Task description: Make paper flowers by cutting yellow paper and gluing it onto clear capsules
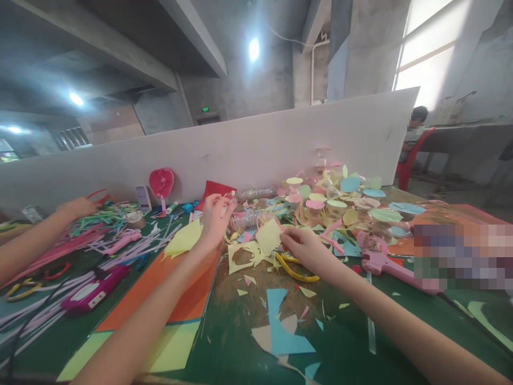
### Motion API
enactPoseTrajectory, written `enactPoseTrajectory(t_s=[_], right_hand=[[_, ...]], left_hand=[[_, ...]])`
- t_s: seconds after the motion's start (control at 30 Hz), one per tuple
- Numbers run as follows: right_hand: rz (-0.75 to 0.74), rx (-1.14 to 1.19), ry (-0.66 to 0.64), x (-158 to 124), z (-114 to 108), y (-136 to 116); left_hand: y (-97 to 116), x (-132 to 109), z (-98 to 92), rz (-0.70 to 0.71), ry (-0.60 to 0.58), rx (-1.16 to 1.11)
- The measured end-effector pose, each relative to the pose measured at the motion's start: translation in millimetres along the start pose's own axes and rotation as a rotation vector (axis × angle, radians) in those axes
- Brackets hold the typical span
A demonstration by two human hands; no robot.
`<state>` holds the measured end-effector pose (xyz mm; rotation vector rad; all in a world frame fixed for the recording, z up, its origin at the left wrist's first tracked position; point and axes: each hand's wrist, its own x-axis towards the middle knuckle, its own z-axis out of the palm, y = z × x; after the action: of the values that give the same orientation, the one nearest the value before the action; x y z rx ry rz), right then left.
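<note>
Pale-yellow paper piece (268, 237) pinched at edge by right hand (308, 247); left hand (215, 215) curled, grip unclear. Likely light, easily creased; best held by edges.

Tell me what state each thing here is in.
Right hand: pinching a yellow paper piece.
Left hand: raised, pinched; contents unclear.
Yellow-handled scissors: lying down; open or shut unclear.
Yellow sheet: a hole cut through.
Orange sheet: flat, partly covered.
Pink glue gun at right: lying down.
Ceiling lights: lit.
Green sign: lit.
Red chair: occupied.
</note>
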<state>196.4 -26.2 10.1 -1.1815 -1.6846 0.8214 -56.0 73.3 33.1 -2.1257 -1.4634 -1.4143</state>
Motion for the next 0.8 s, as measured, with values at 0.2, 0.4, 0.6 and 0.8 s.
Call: enactPoseTrajectory(t_s=[0.2, 0.4, 0.6, 0.8], right_hand=[[-0.137, -0.345, 0.01, 0.3, 3.4, 9.4], [-0.188, -0.496, 0.097, 1.4, 1.4, 7.5], [-0.287, -0.297, 0.072, -2.4, 5.6, -4.5], [-0.243, -0.435, 0.078, -1.9, 3.9, -4.4]], left_hand=[[14.2, -29.5, 2.0, 0.122, -0.1, -0.043], [30.4, -41.9, 1.4, 0.294, -0.127, -0.077], [54.4, -54.4, -1.9, 0.444, -0.239, -0.168], [68.2, -62.7, -7.3, 0.619, -0.34, -0.221]])
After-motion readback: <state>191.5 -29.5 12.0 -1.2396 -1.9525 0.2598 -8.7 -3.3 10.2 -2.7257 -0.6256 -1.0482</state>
